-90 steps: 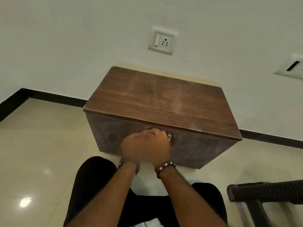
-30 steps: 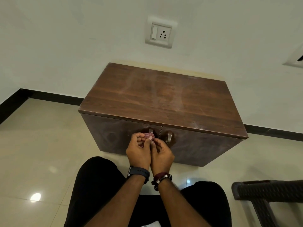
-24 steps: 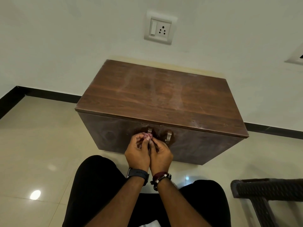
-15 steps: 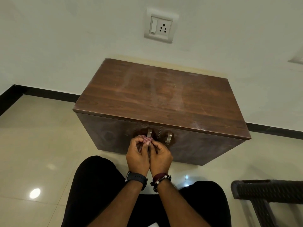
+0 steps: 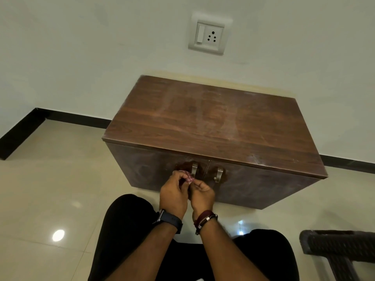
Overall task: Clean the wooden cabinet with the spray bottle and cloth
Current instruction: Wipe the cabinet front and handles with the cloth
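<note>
A low dark wooden cabinet [image 5: 213,126] stands against the wall with both doors closed and faint wipe streaks on its top. Two metal handles sit at the door seam, the left handle [image 5: 194,168] and the right handle [image 5: 218,173]. My left hand [image 5: 173,194] and my right hand [image 5: 202,194] are pressed together just below the left handle. Between their fingertips they pinch a small bunched pinkish cloth [image 5: 189,178]. No spray bottle shows in the head view.
A dark wicker chair [image 5: 341,250] juts in at the lower right. A wall socket [image 5: 209,35] sits above the cabinet. Glossy beige floor tiles [image 5: 50,189] spread to the left, and my black-clad knees fill the bottom.
Three seconds ago both hands covered the handles; they have since drawn back slightly and now work the small cloth between the fingertips below the left handle. The camera shifted a little.
</note>
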Demonstrator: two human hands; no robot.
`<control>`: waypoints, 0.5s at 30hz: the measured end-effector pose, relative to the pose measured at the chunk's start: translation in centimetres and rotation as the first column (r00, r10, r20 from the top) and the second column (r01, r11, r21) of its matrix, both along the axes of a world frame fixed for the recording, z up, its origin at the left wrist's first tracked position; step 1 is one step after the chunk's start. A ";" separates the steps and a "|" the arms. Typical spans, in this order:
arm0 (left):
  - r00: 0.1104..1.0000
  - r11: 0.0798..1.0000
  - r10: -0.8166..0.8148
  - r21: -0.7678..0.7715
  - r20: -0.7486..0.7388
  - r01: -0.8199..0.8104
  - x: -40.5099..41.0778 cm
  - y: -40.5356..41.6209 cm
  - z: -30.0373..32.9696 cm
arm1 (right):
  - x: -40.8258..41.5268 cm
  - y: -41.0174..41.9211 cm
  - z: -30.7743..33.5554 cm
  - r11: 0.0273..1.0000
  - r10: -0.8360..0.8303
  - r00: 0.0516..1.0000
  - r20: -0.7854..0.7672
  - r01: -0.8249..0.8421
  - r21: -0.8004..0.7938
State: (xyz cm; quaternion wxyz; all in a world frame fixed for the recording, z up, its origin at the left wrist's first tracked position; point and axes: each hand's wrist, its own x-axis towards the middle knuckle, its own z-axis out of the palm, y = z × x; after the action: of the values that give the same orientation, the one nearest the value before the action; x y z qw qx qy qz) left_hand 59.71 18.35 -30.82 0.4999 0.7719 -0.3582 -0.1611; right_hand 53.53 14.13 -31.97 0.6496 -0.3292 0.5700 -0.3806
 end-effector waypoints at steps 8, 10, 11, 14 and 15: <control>1.000 1.000 -0.017 -0.021 0.010 0.018 -0.6 0.3 0.8 | -0.5 0.5 0.8 0.999 -0.036 0.999 0.005 0.036 -0.007; 1.000 0.996 -0.003 -0.086 -0.022 0.001 -0.9 0.2 0.9 | -0.8 0.7 0.9 0.993 -0.050 0.994 -0.102 0.039 -0.110; 0.999 0.993 0.002 -0.115 -0.036 -0.006 -1.0 0.2 1.1 | -0.9 0.9 1.0 0.986 -0.059 0.986 -0.156 0.033 -0.164; 0.998 0.984 0.025 -0.177 -0.065 -0.036 -1.3 0.0 2.2 | -1.4 1.7 1.9 0.950 -0.110 0.954 -0.279 0.018 -0.313; 0.997 0.979 0.039 -0.196 -0.073 -0.053 -1.4 -0.1 2.7 | -1.5 1.9 2.3 0.934 -0.133 0.946 -0.297 0.019 -0.357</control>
State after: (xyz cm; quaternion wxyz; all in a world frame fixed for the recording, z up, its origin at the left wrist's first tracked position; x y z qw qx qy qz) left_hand 58.32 18.30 -28.15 0.5896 0.7206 -0.3372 -0.1397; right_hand 52.05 16.07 -29.68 0.4654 -0.4735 0.6024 -0.4431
